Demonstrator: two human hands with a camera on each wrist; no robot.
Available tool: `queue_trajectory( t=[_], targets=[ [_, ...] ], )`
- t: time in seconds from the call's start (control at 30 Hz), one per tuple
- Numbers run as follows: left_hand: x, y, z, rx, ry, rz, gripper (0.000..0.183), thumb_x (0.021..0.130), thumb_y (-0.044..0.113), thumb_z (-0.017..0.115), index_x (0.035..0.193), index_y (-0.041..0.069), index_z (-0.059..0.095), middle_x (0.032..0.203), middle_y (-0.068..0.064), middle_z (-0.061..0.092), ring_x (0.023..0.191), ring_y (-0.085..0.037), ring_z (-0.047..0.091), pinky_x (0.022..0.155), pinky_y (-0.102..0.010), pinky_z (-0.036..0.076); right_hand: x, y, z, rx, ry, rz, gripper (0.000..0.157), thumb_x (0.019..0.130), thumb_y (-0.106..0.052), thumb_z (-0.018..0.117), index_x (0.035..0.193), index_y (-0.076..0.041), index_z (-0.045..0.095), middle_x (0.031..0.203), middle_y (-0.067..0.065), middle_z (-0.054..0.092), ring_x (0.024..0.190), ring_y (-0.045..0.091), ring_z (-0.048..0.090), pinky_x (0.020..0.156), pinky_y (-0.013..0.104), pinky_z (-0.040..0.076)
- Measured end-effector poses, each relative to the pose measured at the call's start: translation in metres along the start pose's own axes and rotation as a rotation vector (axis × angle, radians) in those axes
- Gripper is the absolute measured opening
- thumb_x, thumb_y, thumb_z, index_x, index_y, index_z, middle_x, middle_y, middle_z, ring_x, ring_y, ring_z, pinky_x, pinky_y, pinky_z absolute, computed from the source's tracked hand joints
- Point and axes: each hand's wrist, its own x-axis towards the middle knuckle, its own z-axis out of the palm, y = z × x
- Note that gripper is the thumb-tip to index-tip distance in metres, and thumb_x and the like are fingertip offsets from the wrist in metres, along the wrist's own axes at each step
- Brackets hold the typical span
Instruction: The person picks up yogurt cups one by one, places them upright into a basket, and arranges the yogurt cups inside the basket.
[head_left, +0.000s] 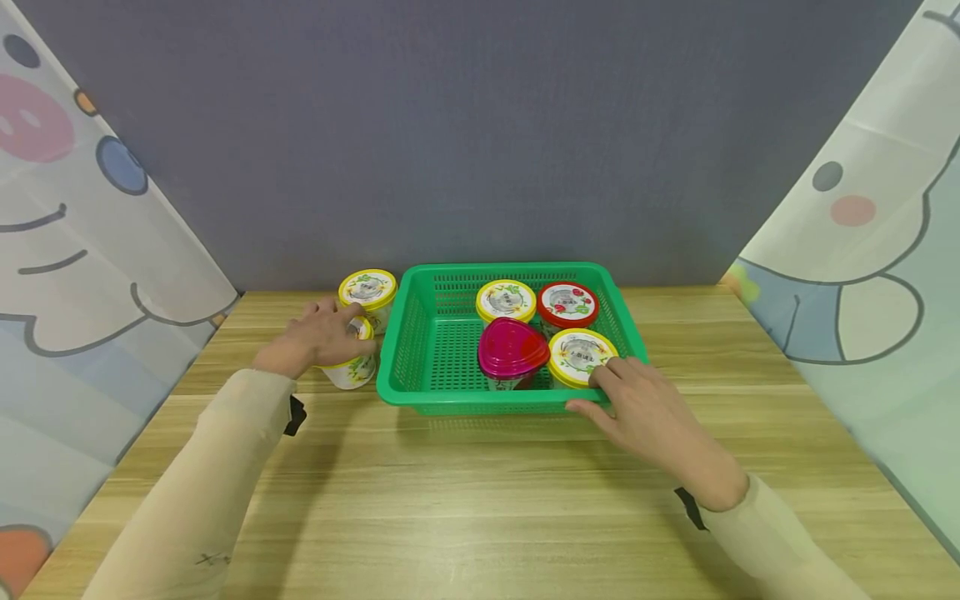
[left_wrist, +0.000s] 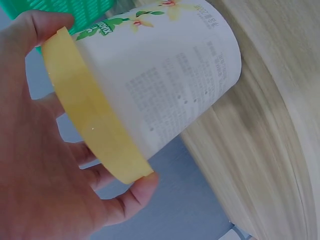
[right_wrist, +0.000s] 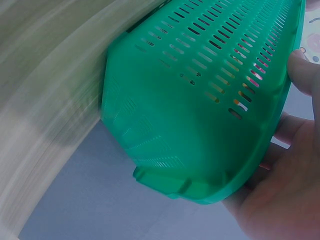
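Observation:
My left hand (head_left: 318, 337) grips a white paper cup with a yellow lid (left_wrist: 90, 107) from above, thumb and fingers around the lid's rim. This cup stands left of the green plastic basket (head_left: 431, 398). Just behind it is a second yellow-lidded cup (head_left: 367, 287). My right hand (head_left: 648, 408) holds the basket's front rim near the right corner, thumb outside and fingers over the rim. Those fingers reach the edge of a yellow-lidded cup (head_left: 581, 357) in the basket. Beside that cup are a magenta-lidded cup (head_left: 512, 346), a red-lidded cup (head_left: 567, 304) and another yellow-lidded cup (head_left: 506, 300).
The basket sits on a wood-grain table (head_left: 450, 517) close to a dark grey back panel (head_left: 480, 133). Cartoon-printed sheets (head_left: 862, 250) hang at both sides. Inside the basket, the cups are grouped toward the right, with bare mesh floor (head_left: 453, 350) at the left.

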Motion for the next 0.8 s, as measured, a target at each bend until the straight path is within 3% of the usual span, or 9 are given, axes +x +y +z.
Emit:
queue_trajectory(
  t=[0.57, 0.8],
  targets=[
    [-0.009, 0.006, -0.025, 0.071, 0.060, 0.028, 0.078, 0.089, 0.053, 0.054, 0.153, 0.012, 0.039, 0.129, -0.032, 0.040, 0.115, -0.051, 0.040, 0.084, -0.070, 0.045, 0.000, 0.000, 0.000, 0.003, 0.001, -0.005, 0.036, 0.083, -0.039, 0.083, 0.088, -0.009, 0.064, 0.078, -0.003, 0.052, 0.074, 0.019, 0.052, 0.068, 0.036, 0.047],
    [-0.012, 0.012, -0.040, 0.079, 0.080, 0.026, 0.077, 0.090, 0.054, 0.053, 0.154, 0.013, 0.038, 0.127, -0.031, 0.041, 0.116, -0.051, 0.040, 0.084, -0.073, 0.042, 0.000, 0.000, 0.000, 0.001, -0.002, -0.004, 0.036, 0.083, -0.039, 0.083, 0.088, -0.009, 0.063, 0.078, -0.003, 0.051, 0.074, 0.019, 0.051, 0.068, 0.036, 0.047]
  ],
)
